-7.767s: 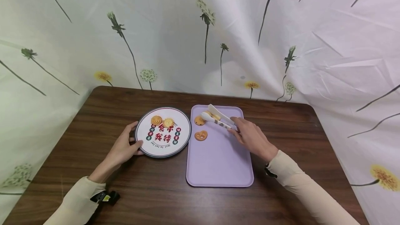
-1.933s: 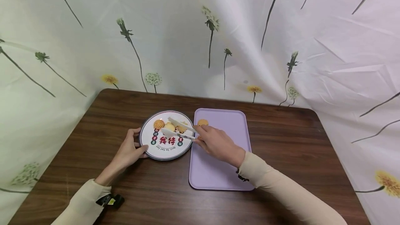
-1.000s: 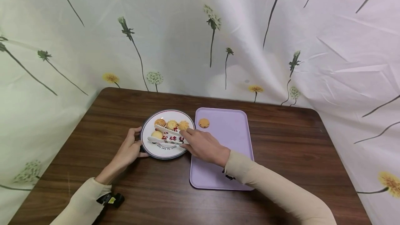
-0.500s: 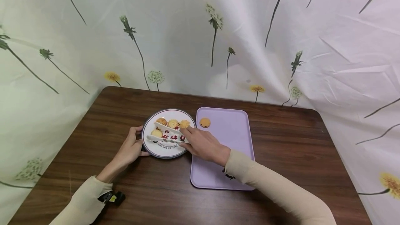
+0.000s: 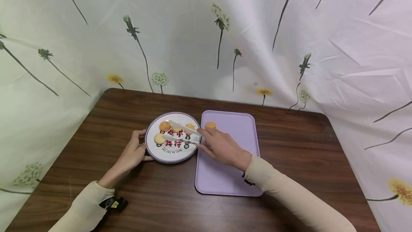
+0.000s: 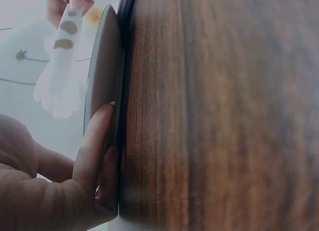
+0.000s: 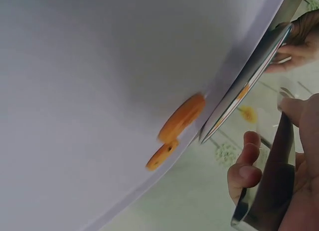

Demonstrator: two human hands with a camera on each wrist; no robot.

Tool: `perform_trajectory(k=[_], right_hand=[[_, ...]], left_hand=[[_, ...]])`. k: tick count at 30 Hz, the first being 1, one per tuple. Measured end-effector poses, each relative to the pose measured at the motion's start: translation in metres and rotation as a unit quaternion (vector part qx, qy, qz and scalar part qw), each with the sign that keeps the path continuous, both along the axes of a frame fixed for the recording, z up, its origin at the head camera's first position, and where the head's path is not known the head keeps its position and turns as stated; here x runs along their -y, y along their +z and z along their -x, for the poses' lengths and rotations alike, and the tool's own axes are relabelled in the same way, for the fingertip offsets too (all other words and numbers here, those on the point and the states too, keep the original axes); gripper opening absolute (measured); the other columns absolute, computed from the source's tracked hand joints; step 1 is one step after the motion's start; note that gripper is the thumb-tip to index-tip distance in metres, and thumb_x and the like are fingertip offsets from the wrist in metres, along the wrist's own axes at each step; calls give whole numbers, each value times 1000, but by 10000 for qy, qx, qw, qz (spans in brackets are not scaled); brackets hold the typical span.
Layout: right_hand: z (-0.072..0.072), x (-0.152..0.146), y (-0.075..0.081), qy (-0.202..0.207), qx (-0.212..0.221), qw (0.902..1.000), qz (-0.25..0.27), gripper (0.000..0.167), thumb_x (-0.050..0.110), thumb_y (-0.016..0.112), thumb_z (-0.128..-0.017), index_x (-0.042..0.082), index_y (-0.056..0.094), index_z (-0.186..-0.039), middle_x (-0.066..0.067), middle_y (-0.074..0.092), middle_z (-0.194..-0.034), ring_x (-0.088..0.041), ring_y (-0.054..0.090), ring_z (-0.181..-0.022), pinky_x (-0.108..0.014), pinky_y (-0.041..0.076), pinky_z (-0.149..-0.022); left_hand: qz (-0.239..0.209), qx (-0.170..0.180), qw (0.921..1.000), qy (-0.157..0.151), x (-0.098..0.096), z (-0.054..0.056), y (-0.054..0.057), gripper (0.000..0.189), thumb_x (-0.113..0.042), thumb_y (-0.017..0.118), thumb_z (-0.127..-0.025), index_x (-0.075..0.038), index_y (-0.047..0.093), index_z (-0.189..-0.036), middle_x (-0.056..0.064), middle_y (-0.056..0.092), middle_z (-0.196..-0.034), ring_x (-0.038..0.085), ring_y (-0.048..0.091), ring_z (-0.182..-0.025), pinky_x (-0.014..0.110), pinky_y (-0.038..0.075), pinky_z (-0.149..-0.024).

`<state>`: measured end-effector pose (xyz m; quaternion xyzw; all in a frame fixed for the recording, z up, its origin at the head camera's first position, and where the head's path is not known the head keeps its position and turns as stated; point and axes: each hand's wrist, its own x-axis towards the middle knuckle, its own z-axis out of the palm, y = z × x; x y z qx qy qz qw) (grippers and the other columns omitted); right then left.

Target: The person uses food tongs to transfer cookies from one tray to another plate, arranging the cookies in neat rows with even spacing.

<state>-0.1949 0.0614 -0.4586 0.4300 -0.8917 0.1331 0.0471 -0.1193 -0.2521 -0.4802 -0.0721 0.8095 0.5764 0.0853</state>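
Observation:
My left hand (image 5: pixel 132 152) grips the left rim of a round white plate (image 5: pixel 172 156) printed with red characters; its fingers reach under the edge in the left wrist view. My right hand (image 5: pixel 223 148) holds tongs (image 5: pixel 181 139), white with brown spots, whose arms are spread over the plate. On the plate lie a swirl cookie (image 5: pixel 165 126), a plain round cookie (image 5: pixel 159 139) just left of the lower tong tip, and two flower-shaped cookies partly covered by the tongs. A dotted round cookie (image 7: pixel 162 155) and another cookie (image 7: pixel 182 118) lie on the tray near the right hand.
The lilac rectangular tray (image 5: pixel 230 185) stands right beside the plate, under my right forearm. Both are on a dark wood table (image 5: pixel 154 196). Behind the table's far edge hangs a white cloth (image 5: pixel 190 46) printed with dandelions.
The plate gained cookies from the tray over these seconds. Since half a second ago, the tongs have let go of the plain round cookie and shifted right. My left hand keeps its grip.

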Motion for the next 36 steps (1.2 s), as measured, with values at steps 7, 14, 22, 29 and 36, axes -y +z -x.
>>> perform_trajectory(k=[7,14,22,29,36], right_hand=[[6,-21,2,-260,-33,9995,157,47,44,62,-104,18,55,-143,2,68,-102,-12,61,-85,-36,60,-60],[10,-42,0,-549,7,9985,57,47,40,63,-104,13,58,-141,-6,72,-119,-19,68,-98,-42,64,-68],[12,-65,-3,-773,-46,9969,109,43,42,62,-104,13,60,-136,-5,72,-112,-15,64,-88,-35,59,-63],[14,-85,-3,-1106,-151,9937,70,43,41,64,-103,12,61,-135,-3,70,-102,-13,56,-76,-27,47,-50],[11,-97,-8,-1325,-105,9911,-15,43,39,68,-101,12,62,-134,-1,67,-96,-14,57,-74,-28,44,-47]], left_hand=[[-107,-9,9999,-51,3,0,-2,57,3,22,-105,10,5,-159,38,17,-155,55,50,-133,32,70,-79],[-178,-75,9998,-44,4,-2,-2,57,4,22,-105,9,6,-159,38,16,-156,56,48,-134,31,69,-81],[-142,-61,9999,-51,4,-3,-2,57,3,22,-105,9,6,-159,40,16,-157,55,48,-133,30,69,-82],[-178,-57,9998,-14,3,-2,0,58,4,25,-105,8,7,-159,38,18,-156,54,50,-132,30,69,-81],[-106,7,9999,-21,1,-1,0,58,3,25,-105,8,7,-159,41,16,-159,54,49,-133,31,70,-81]])
